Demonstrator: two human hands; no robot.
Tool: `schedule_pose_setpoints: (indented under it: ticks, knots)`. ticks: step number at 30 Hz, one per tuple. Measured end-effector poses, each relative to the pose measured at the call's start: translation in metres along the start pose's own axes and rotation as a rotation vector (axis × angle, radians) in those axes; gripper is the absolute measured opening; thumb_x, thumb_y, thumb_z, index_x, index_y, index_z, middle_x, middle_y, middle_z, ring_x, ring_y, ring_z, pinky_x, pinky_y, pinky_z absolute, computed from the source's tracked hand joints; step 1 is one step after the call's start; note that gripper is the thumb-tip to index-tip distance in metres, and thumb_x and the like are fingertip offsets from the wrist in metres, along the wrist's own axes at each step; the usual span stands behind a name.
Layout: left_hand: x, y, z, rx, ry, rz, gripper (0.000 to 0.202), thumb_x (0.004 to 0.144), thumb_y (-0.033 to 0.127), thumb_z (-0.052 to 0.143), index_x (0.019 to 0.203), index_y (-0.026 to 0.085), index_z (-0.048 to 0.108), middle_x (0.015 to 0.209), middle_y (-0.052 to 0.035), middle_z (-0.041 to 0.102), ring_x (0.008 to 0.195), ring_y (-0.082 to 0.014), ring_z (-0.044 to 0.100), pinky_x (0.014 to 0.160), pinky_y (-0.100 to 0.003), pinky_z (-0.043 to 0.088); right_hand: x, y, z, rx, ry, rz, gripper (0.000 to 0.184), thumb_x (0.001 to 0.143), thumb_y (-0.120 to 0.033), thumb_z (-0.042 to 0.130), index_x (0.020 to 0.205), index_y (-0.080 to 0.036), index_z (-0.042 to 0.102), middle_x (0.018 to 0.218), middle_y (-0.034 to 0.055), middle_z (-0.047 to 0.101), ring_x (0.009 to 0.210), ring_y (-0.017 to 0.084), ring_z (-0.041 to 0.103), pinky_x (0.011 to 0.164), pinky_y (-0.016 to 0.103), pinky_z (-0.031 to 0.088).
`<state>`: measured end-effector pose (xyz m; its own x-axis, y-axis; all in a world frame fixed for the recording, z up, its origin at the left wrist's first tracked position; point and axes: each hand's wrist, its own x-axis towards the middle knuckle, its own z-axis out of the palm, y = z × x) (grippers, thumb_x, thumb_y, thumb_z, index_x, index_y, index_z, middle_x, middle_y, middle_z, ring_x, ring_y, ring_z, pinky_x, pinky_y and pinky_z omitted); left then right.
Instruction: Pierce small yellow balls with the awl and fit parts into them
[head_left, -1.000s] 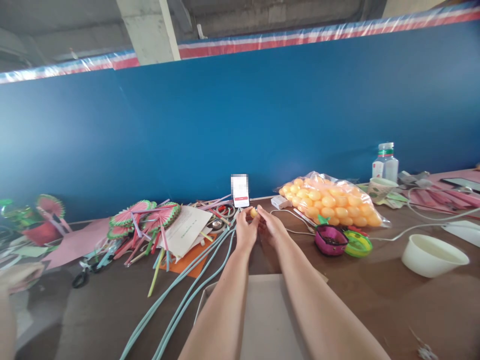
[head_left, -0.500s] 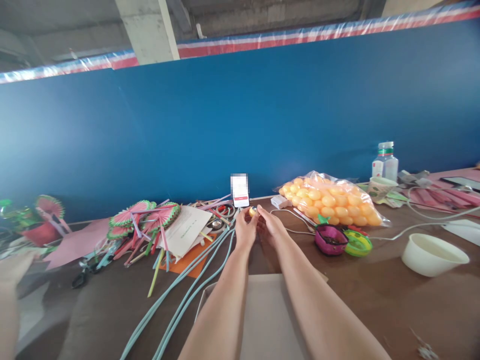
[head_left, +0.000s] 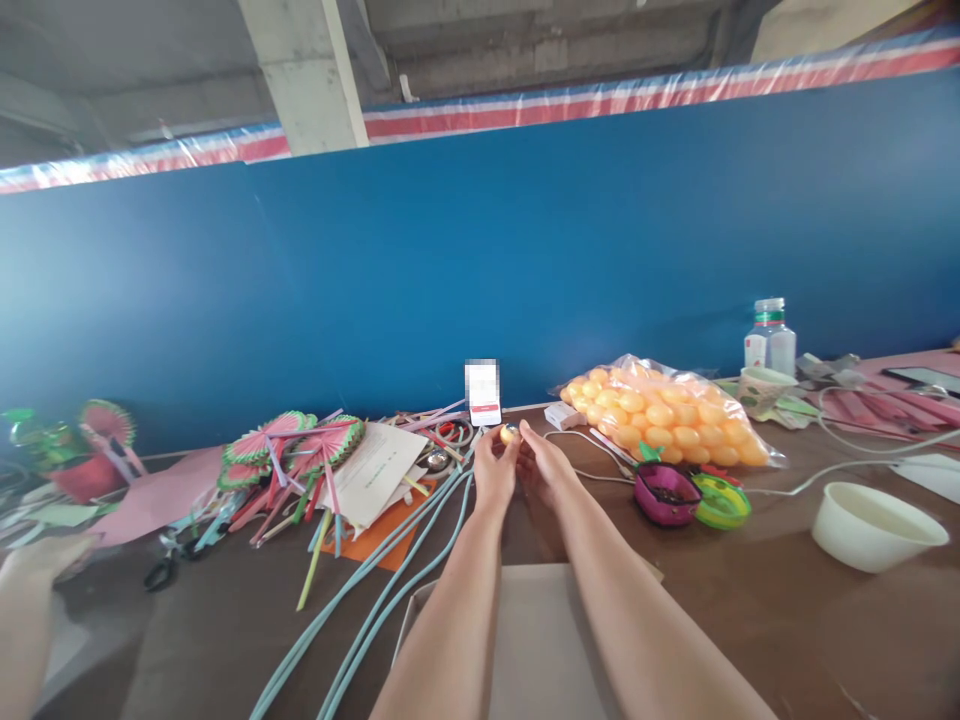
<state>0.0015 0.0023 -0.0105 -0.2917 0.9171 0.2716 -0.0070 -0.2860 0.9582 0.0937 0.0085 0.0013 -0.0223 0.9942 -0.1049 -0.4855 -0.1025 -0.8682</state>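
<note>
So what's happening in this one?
A person is working at a cluttered table, with the left hand pinching a small yellowish object. The right hand is right beside it; whether its fingers touch the object is hard to tell. A phone stands just beyond the hands, and a clear bag of orange balls lies to the right. At the far left edge, another person's hand is in view.

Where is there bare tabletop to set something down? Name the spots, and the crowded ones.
The brown table looks bare between the right forearm, purple bowl and white bowl. A smaller patch lies between the black-handled tool, yellow strip and pale blue tubes. It's crowded along the blue partition: paper fans and papers left, bagged orange balls right.
</note>
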Motion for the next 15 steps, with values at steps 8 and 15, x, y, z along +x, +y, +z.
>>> schedule_pose_setpoints:
  ticks: [8,15]
  knots:
    - [-0.0019,0.0068,-0.0004,0.102,0.041,0.044,0.04,0.076,0.038,0.068,0.11,0.016,0.064,0.111,-0.0108,0.063,0.099,-0.0208,0.06,0.092,-0.034,0.044,-0.0078,-0.0062,0.0043,0.138,-0.069,0.092,0.035,0.078,-0.043,0.07,0.1,-0.017,0.063,0.075,0.0052,0.072,0.062,0.016,0.066,0.056,0.025,0.053]
    - [-0.0004,0.0029,-0.0001,0.121,-0.014,0.031,0.041,0.079,0.039,0.065,0.113,0.016,0.064,0.111,-0.0122,0.062,0.098,-0.0207,0.06,0.092,-0.035,0.045,-0.0056,-0.008,0.0044,0.202,-0.025,0.104,0.025,0.079,-0.034,0.07,0.094,-0.015,0.064,0.071,0.0048,0.071,0.057,0.013,0.064,0.053,0.022,0.053]
